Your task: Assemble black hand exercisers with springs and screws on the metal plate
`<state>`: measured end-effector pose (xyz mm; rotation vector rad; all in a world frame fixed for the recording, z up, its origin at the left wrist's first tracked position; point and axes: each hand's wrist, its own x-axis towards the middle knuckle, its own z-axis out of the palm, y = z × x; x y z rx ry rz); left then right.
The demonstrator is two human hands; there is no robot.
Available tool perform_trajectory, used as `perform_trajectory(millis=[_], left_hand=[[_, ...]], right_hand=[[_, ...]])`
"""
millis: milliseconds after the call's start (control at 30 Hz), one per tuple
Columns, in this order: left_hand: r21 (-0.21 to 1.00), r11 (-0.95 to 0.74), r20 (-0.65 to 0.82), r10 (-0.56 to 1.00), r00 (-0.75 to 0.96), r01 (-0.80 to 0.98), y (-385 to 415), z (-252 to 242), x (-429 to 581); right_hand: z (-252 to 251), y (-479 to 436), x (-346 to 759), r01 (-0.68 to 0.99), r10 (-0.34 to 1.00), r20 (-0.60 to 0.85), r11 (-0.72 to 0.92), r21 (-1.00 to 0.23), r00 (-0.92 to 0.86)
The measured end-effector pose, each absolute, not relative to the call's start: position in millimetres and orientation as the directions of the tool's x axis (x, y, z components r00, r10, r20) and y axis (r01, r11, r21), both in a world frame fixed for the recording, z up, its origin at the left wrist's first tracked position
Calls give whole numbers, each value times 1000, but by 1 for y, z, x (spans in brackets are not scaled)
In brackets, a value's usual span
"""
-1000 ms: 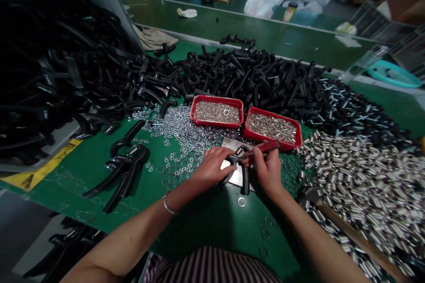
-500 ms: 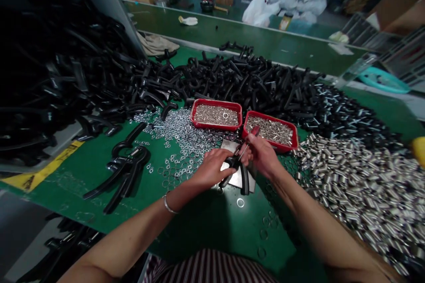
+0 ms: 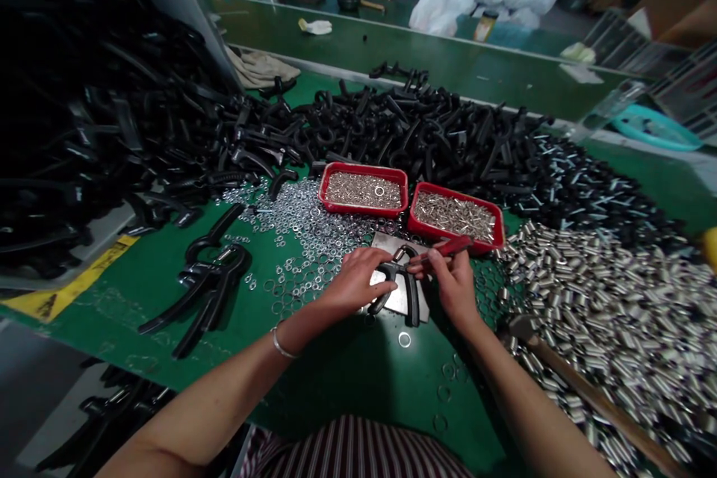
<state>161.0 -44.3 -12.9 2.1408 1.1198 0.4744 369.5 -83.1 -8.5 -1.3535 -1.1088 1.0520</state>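
Note:
My left hand (image 3: pixel 358 278) is closed on a black plastic hand clamp (image 3: pixel 413 291), which lies over a bare metal plate (image 3: pixel 399 300). A short silver spring or sleeve shows at the clamp's upper end. In my right hand (image 3: pixel 455 285) is a red-handled tool (image 3: pixel 452 245), lying nearly level just right of the clamp; its working end is hidden by my fingers. A single metal ring (image 3: pixel 404 340) lies in front of the plate. Left of my hands rests a small group of other black clamps (image 3: pixel 218 276).
Two red trays (image 3: pixel 364 209) of small metal pins stand behind my hands. Loose washers (image 3: pixel 308 239) spread to the left. Silver cylinders (image 3: pixel 605 314) heap at the right, with a wooden-handled hammer (image 3: pixel 576 382) among them. Black clamp parts (image 3: pixel 414 134) pile along the back.
My right hand has moved slightly right and lower, and the red-handled tool has swung from steep to nearly level. My left hand stays on the clamp. The hammer has come into view.

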Motion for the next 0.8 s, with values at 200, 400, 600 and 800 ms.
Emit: perform_trajectory(millis=[200, 400, 600, 800], left_hand=[[695, -422, 20, 821, 571, 582, -45, -11, 162], [654, -436, 15, 824, 567, 617, -47, -6, 164], [590, -458, 3, 825, 565, 665, -49, 4, 167], [655, -470, -6, 780, 626, 592, -47, 3, 160]], right_hand=[[8, -87, 360, 635, 995, 84, 29, -772, 57], [23, -68, 356, 760, 991, 59, 131, -637, -121], [34, -98, 362, 628, 964, 155, 259, -734, -217], [24, -117, 408, 768, 998, 40, 69, -636, -56]])
